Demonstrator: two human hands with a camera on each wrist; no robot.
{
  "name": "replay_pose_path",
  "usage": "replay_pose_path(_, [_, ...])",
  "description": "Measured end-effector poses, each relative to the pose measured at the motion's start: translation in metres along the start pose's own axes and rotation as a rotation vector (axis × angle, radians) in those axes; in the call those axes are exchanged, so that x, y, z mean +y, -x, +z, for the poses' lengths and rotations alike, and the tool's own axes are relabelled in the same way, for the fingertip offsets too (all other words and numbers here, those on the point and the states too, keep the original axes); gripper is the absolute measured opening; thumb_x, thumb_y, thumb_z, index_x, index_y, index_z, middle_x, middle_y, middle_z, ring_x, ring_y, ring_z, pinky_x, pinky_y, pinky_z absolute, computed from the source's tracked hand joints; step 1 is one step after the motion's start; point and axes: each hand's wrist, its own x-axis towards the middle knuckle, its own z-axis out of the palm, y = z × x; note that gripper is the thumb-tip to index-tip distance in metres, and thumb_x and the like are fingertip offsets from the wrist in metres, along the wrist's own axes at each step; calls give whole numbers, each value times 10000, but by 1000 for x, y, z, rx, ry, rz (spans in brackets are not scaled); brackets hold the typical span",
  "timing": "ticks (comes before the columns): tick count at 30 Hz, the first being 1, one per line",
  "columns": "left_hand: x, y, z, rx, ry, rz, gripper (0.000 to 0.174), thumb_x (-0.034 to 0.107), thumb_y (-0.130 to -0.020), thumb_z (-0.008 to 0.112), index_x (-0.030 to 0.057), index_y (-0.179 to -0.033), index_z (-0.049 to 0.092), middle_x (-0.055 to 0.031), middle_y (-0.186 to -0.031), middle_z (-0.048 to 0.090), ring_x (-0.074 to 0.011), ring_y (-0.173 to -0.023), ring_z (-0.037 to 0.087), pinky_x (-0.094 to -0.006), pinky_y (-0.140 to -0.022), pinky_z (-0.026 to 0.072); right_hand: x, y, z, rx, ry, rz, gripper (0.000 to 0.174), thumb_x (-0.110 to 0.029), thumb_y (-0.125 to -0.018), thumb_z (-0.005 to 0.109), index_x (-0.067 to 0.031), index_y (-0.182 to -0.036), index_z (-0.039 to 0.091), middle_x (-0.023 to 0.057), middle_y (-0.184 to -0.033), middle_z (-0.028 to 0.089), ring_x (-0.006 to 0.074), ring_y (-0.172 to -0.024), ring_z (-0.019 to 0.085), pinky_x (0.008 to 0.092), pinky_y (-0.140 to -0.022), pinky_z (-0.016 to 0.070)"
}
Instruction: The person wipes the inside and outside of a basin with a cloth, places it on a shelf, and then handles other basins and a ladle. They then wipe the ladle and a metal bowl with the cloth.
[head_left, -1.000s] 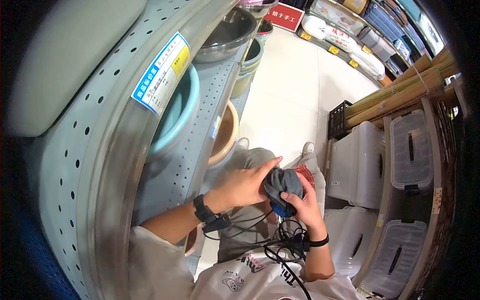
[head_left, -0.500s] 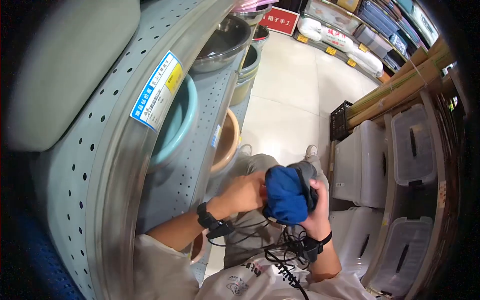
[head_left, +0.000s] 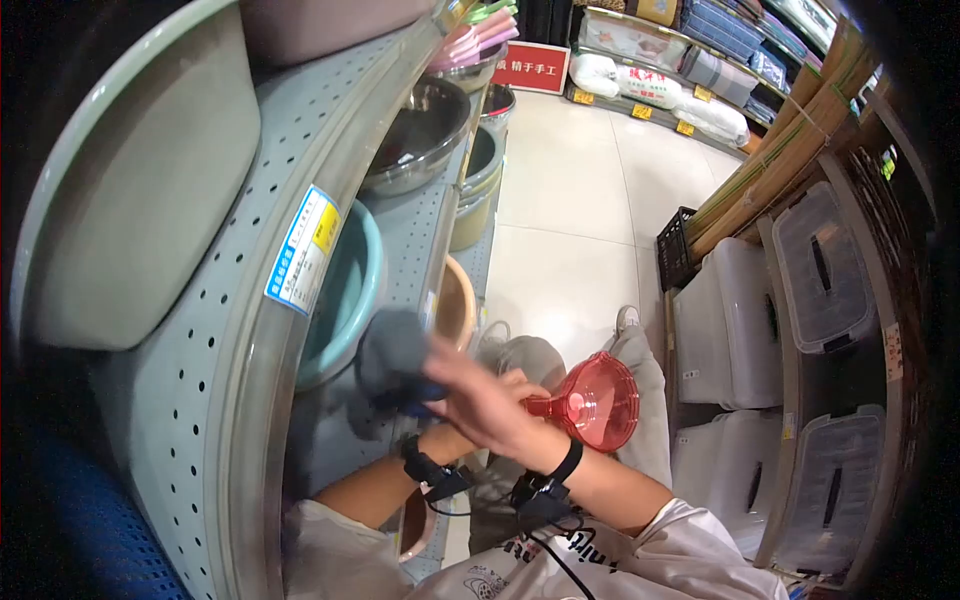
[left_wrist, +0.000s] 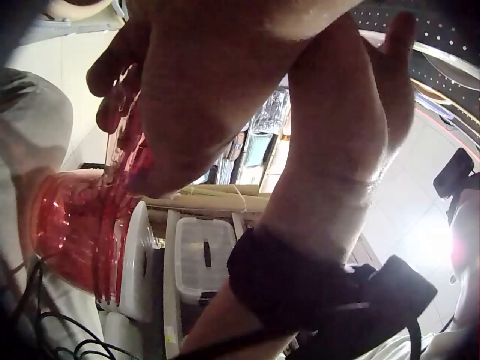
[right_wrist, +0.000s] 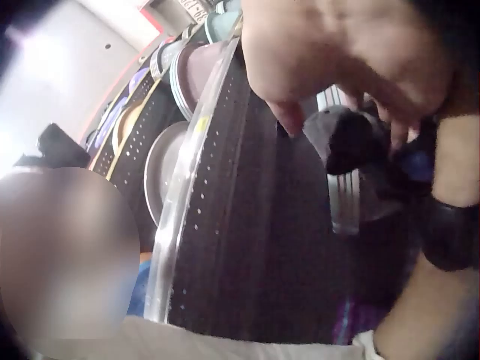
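A red see-through plastic water ladle [head_left: 600, 400] points bowl-up over the person's lap. The left hand [head_left: 518, 385] grips its short handle, partly hidden behind the other arm. In the left wrist view the ladle [left_wrist: 71, 225] appears beyond curled fingers. Crossing above the left forearm, the right hand [head_left: 482, 398] holds a dark grey cloth item [head_left: 392, 350] with some blue on it, blurred, at the lower shelf. The right wrist view has this bunched cloth [right_wrist: 341, 139] under the right hand's fingers.
Left stands a perforated metal shelf [head_left: 215, 320] with a large grey-green basin [head_left: 150, 200], a turquoise basin [head_left: 350, 300], a tan basin [head_left: 455, 305] and steel bowls [head_left: 420, 135]. Right are lidded clear storage boxes [head_left: 725, 325] on a rack. Cables [left_wrist: 67, 330] hang by the wrists.
The grey and blue cloth has come away from the ladle, exposing its red bowl. The right hand has swung left across the left arm with the cloth, towards the shelf.
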Motion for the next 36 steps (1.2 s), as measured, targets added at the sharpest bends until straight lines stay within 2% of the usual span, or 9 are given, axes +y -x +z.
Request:
replay_pose_path(1, [6,-3,1,19,-9,-59,381,241,-871,758,99,-1219,691,-84,-1024,597,-216,-919,632,-353,-789,534,5,-2,-1,-53,211,80,668,-271,-977,639,-114,-1572,380,107,-1571,422,220,-1369,439,312,-1049,427])
replay_pose_path(2, [22,-6,-5,39,-63,-131,379,250,-813,818,144,-1165,726,-61,-993,612,-231,-832,667,-345,-695,546,22,-12,-11,-188,313,74,743,-229,-966,648,-90,-1606,298,134,-1542,442,208,-1250,571,278,-1018,438])
replay_pose_path(15, [28,-7,-4,36,-141,-258,332,236,-794,820,154,-1107,745,-52,-936,613,-242,-787,685,-365,-672,554,16,27,-12,-378,754,-275,485,-164,-983,660,-33,-1424,509,114,-1366,595,233,-1252,575,356,-1064,449])
replay_pose_path(18, [5,7,8,89,-72,-137,428,223,-797,821,127,-1201,718,-78,-946,613,-235,-811,655,-373,-651,515,2,51,-26,-237,916,-422,328,-61,-911,697,-24,-1227,616,86,-1165,645,189,-1064,603,341,-937,477])
replay_pose_path(19, [-6,15,10,168,137,-2,420,274,-810,767,119,-1195,702,-103,-1015,618,-338,-801,689,-455,-708,553,1,56,-43,-255,881,-454,271,-33,-924,687,-26,-1190,634,74,-1125,648,167,-1049,612,323,-933,483])
replay_pose_path(22, [26,14,-20,-94,-94,-123,496,262,-826,734,134,-1298,651,-175,-1043,587,-404,-888,653,-449,-734,527,-29,99,-73,-198,831,-307,110,-8,-946,677,2,-1055,674,43,-1044,674,142,-981,642,300,-882,519])
replay_pose_path(29, [25,20,-2,-470,-361,-380,460,247,-842,669,31,-1241,590,-216,-1116,631,-429,-908,678,-533,-813,534,-64,190,-164,327,788,-423,89,-2,-916,640,-21,-1001,658,47,-941,656,110,-834,617,254,-745,494])
replay_pose_path(33, [25,12,1,-610,-347,-394,408,268,-842,654,29,-1156,553,-209,-904,685,-434,-881,681,-529,-760,530,-81,204,-238,591,665,-587,81,-127,-1007,576,-56,-1015,614,12,-859,596,71,-722,545,205,-632,415])
replay_pose_path(36, [28,5,-1,-597,-325,-382,397,293,-842,658,35,-1127,560,-215,-868,690,-428,-859,680,-532,-735,512,-87,194,-297,647,456,-438,124,-199,-1032,582,-84,-1058,623,13,-887,636,38,-772,556,194,-669,399])
